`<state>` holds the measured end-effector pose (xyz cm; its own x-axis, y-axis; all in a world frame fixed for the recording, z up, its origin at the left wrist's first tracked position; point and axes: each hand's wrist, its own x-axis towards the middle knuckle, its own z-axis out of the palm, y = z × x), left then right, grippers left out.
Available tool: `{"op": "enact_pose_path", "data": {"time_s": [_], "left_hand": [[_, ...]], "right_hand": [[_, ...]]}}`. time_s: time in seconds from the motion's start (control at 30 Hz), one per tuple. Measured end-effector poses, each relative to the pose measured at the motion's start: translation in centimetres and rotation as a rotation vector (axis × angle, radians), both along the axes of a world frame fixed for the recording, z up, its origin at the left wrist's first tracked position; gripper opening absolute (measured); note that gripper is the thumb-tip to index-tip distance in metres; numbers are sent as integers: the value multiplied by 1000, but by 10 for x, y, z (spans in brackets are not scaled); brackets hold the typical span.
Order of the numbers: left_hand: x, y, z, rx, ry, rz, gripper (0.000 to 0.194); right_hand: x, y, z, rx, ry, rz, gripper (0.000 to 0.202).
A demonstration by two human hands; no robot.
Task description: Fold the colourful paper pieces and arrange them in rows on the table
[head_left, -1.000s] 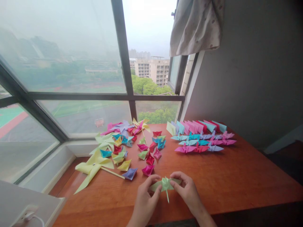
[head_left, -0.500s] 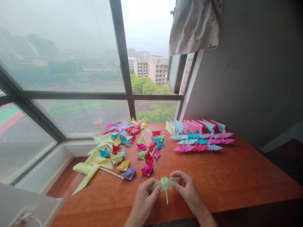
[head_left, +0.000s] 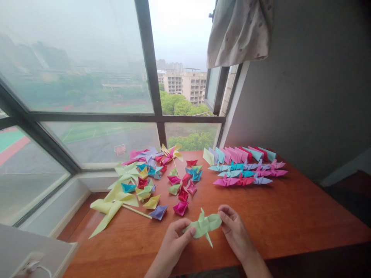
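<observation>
A light green paper crane (head_left: 205, 224) is held above the front of the table, with its wings spread to the sides and its narrow points facing up and down. My left hand (head_left: 178, 235) is closed on its left wing, thumb on top. At the right wing's tip, my right hand (head_left: 235, 229) has its thumb and bent fingers closed on the edge. The fingertips behind the paper are hidden. Beyond my left hand sit a magenta paper boat (head_left: 181, 208) and a purple paper boat (head_left: 158, 212).
Several folded boats and pinwheels, among them a yellow pinwheel (head_left: 111, 204), lie on the left of the brown wooden table (head_left: 284, 216). Rows of paper cranes (head_left: 246, 180) and folded paper pieces (head_left: 236, 155) stand at the back right. Windows (head_left: 98, 143) border the far side.
The crane has turned and tilted, so its wings show broader and its lower point leans right. My right hand has shifted slightly right, from gripping the wing nearer its body to its tip.
</observation>
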<state>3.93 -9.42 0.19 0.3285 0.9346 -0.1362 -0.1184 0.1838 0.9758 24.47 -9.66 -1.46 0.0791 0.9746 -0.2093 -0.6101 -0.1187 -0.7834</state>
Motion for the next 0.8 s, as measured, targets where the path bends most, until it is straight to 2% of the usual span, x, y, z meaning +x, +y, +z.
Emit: {"op": "enact_pose_path", "data": {"time_s": [0.23,0.43,0.5,0.6,0.73,0.8], "left_hand": [[0,0,2,0,9,23,40],[0,2,5,-3,29,105,43],[3,2,3,13,59,142,44],[7,0,-1,81,125,181,44],[9,-2,-4,154,196,185,41],[8,-2,-4,176,217,183,41]], "right_hand": [[3,4,-6,-75,58,-122,31],[4,7,-8,41,-11,-143,23],[2,2,-7,79,-135,-146,23],[-4,-9,-5,169,-440,-133,27],[-15,-19,-2,410,-818,11,24],[-20,-20,-1,490,-956,41,20]]}}
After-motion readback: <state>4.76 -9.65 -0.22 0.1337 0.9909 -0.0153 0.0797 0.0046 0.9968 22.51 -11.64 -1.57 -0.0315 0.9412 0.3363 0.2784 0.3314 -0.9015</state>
